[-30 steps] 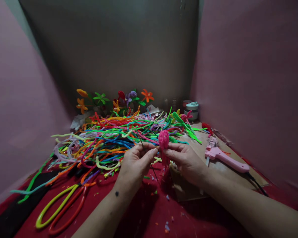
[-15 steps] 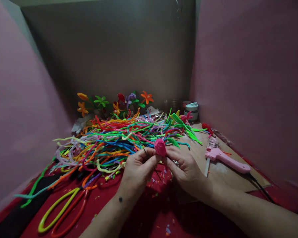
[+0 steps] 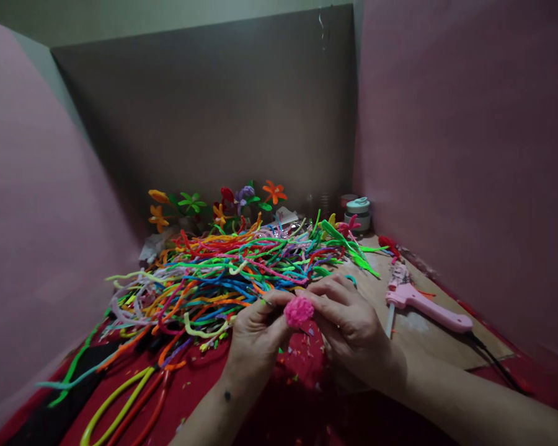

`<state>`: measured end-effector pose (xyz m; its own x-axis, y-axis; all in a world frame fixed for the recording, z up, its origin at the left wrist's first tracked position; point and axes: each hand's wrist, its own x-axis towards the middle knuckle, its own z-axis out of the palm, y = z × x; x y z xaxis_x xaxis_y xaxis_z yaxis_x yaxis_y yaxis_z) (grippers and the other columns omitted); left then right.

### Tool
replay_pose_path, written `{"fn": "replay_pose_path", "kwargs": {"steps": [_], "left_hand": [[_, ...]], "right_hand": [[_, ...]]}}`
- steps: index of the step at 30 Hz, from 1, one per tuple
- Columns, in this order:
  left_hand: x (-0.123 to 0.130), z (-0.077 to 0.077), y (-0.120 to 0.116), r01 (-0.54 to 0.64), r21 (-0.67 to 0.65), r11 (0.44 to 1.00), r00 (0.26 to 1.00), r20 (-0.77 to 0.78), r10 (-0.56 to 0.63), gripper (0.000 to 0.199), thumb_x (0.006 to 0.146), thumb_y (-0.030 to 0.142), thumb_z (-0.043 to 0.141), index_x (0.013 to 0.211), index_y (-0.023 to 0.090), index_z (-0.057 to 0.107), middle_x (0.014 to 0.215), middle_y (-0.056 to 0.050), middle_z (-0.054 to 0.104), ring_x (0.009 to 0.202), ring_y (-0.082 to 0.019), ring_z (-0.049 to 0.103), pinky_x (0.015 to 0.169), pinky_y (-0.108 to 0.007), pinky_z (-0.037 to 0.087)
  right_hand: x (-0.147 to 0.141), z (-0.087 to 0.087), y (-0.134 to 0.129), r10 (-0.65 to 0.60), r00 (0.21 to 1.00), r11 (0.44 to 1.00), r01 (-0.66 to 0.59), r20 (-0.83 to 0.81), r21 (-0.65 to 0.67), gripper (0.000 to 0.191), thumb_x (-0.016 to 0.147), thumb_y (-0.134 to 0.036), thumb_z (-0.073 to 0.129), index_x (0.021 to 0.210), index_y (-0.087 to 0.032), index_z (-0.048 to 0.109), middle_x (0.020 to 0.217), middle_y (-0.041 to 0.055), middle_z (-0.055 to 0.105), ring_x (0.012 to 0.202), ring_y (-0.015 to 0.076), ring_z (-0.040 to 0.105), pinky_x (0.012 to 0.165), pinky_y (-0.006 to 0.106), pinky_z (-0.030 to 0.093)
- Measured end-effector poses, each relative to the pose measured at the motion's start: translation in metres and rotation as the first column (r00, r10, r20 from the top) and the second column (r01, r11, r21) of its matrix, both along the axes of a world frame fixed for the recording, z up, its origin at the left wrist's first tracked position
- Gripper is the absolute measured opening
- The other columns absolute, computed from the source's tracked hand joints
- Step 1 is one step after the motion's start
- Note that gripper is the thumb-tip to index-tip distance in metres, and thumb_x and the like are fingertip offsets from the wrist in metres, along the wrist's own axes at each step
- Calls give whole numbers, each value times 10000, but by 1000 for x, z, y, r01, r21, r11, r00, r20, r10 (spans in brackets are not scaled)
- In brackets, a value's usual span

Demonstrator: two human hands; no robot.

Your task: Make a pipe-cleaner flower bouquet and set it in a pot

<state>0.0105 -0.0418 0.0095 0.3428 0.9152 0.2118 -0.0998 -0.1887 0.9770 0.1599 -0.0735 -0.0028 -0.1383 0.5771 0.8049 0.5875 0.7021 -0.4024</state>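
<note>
A bright pink fuzzy pipe-cleaner flower (image 3: 299, 311) is held up between my two hands, above the red cloth. My left hand (image 3: 259, 331) is closed, its thumb and fingers pinching the flower's left side. From the other side, the bent fingers of my right hand (image 3: 357, 329) close against the flower's right edge. My fingers partly hide the underside of the flower, and no stem shows clearly. Just beyond both hands lies a large heap of loose pipe cleaners (image 3: 223, 272) in many colours.
A pink glue gun (image 3: 430, 308) lies on a brown board (image 3: 413, 341) at the right, its cord trailing forward. Red-and-yellow-handled scissors (image 3: 121, 402) lie front left. Finished pipe-cleaner flowers (image 3: 232, 198) and a lidded jar (image 3: 357, 214) stand at the back. Pink panels rise on both sides.
Both hands and the pink flower have come lower in view. The flower has turned, showing its ruffled top more. The dark thin stem seen below it earlier is now out of sight.
</note>
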Motion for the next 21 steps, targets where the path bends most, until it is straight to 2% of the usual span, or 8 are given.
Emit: {"fn": "replay_pose_path", "kwargs": {"steps": [5, 11, 15, 18, 21], "left_hand": [[1, 1, -4, 1, 34, 999, 1000, -24, 0, 81, 715, 240, 658, 690, 173, 619, 529, 62, 439, 467, -48, 330, 454, -171, 305], [0, 1, -7, -82, 99, 992, 995, -40, 86, 56, 670, 195, 687, 661, 192, 632, 512, 62, 442, 464, -59, 348, 447, -180, 306], [-2, 2, -7, -85, 142, 986, 993, -69, 96, 74, 651, 173, 695, 631, 195, 626, 482, 63, 447, 445, -68, 369, 442, -190, 327], [-3, 3, -8, -82, 147, 986, 992, -80, 95, 113, 655, 173, 690, 588, 184, 600, 481, 59, 447, 440, -67, 377, 442, -192, 339], [-3, 4, -9, -91, 94, 991, 993, -65, 97, 160, 679, 199, 674, 567, 176, 562, 480, 59, 438, 435, -63, 382, 437, -186, 348]], "right_hand": [[0, -1, 0, -12, 1000, 999, 12, 1, 42, 361, 812, -95, 513, 1134, -246, 578, 881, 61, 613, 819, 202, 499, 713, 355, 433], [-2, 1, -1, -18, 999, 997, 15, 41, 75, 371, 801, -89, 535, 1148, -216, 568, 865, 69, 635, 817, 205, 504, 706, 354, 433], [-3, 3, -3, -56, 996, 991, 47, 65, 128, 342, 801, -99, 537, 1128, -187, 584, 858, 79, 654, 824, 216, 509, 707, 374, 434], [-3, 7, -7, -33, 994, 995, 24, 100, 97, 376, 800, -96, 512, 1163, -184, 560, 904, 92, 648, 854, 230, 510, 728, 399, 433], [-2, 12, -12, 63, 993, 998, -62, 95, -21, 413, 796, -96, 479, 1198, -177, 530, 950, 103, 614, 886, 236, 504, 759, 412, 428]]}}
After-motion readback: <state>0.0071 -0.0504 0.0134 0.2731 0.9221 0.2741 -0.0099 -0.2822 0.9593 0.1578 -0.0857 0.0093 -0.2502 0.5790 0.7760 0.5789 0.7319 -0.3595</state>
